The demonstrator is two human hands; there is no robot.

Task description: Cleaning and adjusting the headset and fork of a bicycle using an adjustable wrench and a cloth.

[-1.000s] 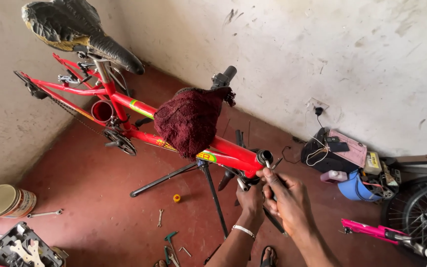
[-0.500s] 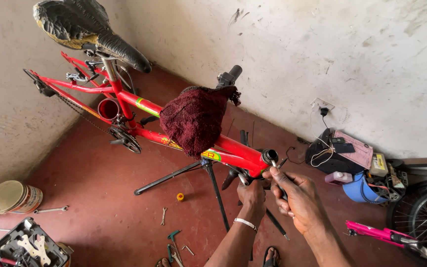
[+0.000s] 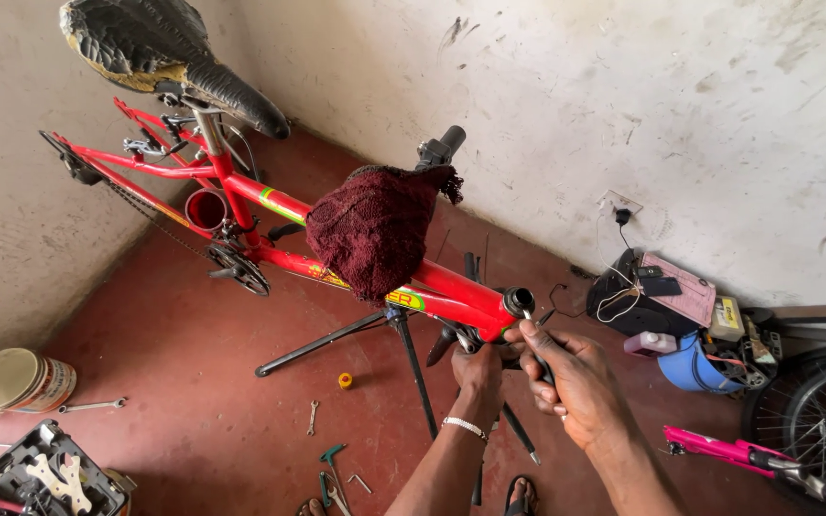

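Red floor (image 3: 174,382), scuffed white walls (image 3: 623,96).

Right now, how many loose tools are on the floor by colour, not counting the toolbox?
Silver spanners: 2
Green-handled tools: 2
Yellow small part: 1
Total: 5, not counting a small bent piece I cannot identify.

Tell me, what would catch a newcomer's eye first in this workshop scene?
A bright red bicycle frame on a black repair stand fills the middle, a dark maroon cloth draped over it and a worn black saddle at top left. At its front end, the left hand and right hand work at the head tube.
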